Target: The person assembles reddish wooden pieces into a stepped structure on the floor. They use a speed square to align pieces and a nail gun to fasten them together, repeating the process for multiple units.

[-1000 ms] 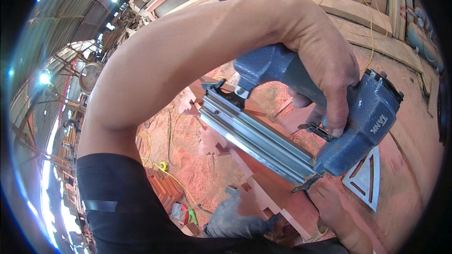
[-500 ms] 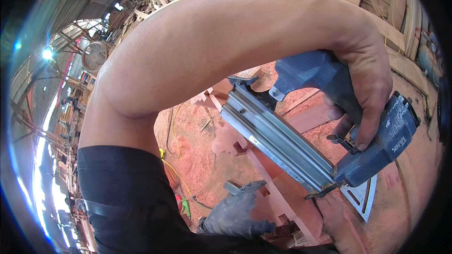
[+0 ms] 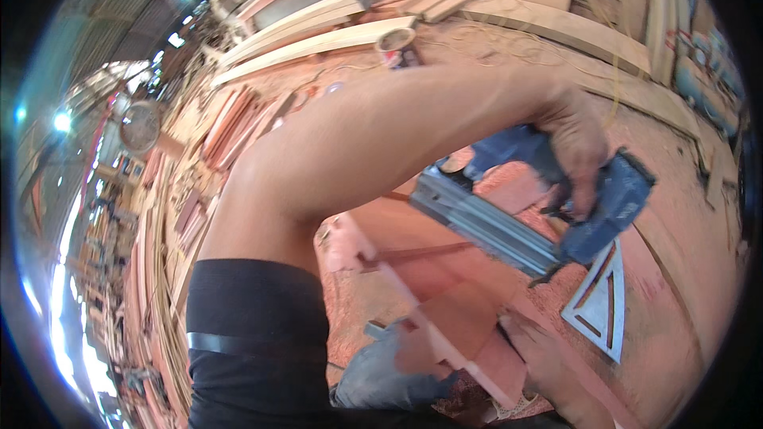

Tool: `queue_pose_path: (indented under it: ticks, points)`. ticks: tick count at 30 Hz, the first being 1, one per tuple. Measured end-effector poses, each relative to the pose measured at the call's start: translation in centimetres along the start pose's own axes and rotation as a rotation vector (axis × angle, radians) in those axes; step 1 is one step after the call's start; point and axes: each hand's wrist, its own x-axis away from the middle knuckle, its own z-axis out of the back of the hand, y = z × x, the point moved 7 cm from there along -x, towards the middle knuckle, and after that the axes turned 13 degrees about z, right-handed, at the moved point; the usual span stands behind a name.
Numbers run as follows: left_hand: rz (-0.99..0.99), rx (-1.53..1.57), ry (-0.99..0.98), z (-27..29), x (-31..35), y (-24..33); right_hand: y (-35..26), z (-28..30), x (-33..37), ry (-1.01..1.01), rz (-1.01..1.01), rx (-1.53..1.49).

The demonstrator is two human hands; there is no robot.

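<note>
My left hand (image 3: 579,147) is closed round the handle of a blue nail gun (image 3: 612,210). The gun's long silver magazine (image 3: 486,226) points to the left, over a reddish wooden workpiece. Its nose hangs just above the wood and seems apart from it. Notches run along one edge of the workpiece's rail (image 3: 425,322), and a flat panel (image 3: 469,298) adjoins it. At lower right my right hand (image 3: 540,353) rests against the panel's near end, fingers curled at its edge. A slotted metal triangle square (image 3: 602,314) lies to the right of both hands.
My trousered leg (image 3: 389,369) is beside the workpiece at the bottom. Reddish sawdust covers the floor. Pale planks (image 3: 318,48) and an open can (image 3: 398,48) stand farther off. A thick board (image 3: 560,32) lies at the back; wood stacks (image 3: 234,131) are at left.
My left arm has moved away and lower in view, carrying the nail gun left and slightly up. More of the workpiece, my right hand and the triangle square now show.
</note>
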Motion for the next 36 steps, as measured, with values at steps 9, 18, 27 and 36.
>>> queue_pose_path:
  ticks: [9,18,27,36]
  points:
    - [0.141,0.019,-0.087,-2.4,-11.9,-6.1,0.8,-0.8,-0.1,0.165,0.013,-0.136]
    - [0.17,0.063,-0.185,-3.4,-15.0,-8.7,1.0,-0.1,-0.8,0.133,0.024,-0.153]
    - [0.17,0.061,-0.157,-3.3,-15.0,-8.9,1.1,-0.3,-0.3,0.124,-0.018,-0.134]
    - [0.179,-0.04,-0.135,-3.4,-15.3,-8.0,1.2,-0.4,-0.2,0.091,-0.033,-0.14]
